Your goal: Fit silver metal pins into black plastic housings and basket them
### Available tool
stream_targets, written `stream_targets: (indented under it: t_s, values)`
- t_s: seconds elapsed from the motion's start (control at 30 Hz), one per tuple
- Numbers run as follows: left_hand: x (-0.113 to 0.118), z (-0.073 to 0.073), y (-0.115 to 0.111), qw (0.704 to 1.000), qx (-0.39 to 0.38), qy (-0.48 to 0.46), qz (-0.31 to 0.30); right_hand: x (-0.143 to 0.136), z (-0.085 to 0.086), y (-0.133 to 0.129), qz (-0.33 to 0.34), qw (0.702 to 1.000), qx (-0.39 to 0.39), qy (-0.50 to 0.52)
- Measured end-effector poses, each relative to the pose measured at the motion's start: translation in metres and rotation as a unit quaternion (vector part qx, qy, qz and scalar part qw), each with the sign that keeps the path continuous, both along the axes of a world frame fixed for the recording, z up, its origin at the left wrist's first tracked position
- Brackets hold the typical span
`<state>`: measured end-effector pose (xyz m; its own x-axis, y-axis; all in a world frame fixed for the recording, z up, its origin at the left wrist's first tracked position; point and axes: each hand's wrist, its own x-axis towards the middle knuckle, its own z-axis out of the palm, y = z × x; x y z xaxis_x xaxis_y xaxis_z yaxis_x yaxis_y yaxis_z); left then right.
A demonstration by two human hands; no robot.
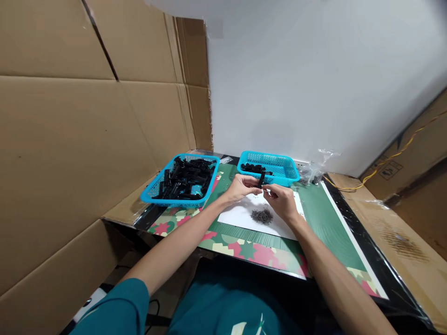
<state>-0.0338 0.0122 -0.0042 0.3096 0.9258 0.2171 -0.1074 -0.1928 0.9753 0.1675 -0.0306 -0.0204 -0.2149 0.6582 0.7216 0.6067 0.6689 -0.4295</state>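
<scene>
Both hands meet above a white sheet on the table. My left hand is closed around a small black plastic part, which stands roughly upright between the hands. Close against its lower end, my right hand has its fingers pinched together; whatever they hold is too small to make out. Below the hands, a loose pile of tiny dark pieces, perhaps screws or pins, lies on the sheet.
On the left, a blue basket holds many black plastic parts. Behind my hands, another blue basket has black pieces at its left. A clear plastic bag lies beside it. Cardboard walls and a yellow cord flank the table.
</scene>
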Motion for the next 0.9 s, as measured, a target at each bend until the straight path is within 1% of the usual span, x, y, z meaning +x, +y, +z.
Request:
stream_targets:
  t_s: [0.13, 0.23, 0.4, 0.63, 0.9]
  values:
    - [-0.002, 0.005, -0.002, 1.0, 0.017, 0.021, 0.013, 0.0, 0.002, 0.0, -0.009, 0.997, 0.023, -0.071]
    - [-0.004, 0.011, -0.003, 0.999, 0.033, 0.039, 0.017, -0.001, 0.006, -0.001, -0.022, 0.992, 0.025, -0.119]
    - [-0.007, 0.016, -0.003, 0.996, 0.054, 0.064, 0.035, -0.001, 0.009, -0.001, -0.025, 0.988, 0.03, -0.152]
    - [-0.006, 0.017, -0.002, 0.995, 0.067, 0.073, 0.022, 0.0, 0.007, 0.0, -0.033, 0.979, 0.046, -0.194]
    - [-0.011, 0.017, 0.0, 0.991, 0.077, 0.103, -0.024, 0.003, 0.007, -0.001, -0.033, 0.972, 0.072, -0.222]
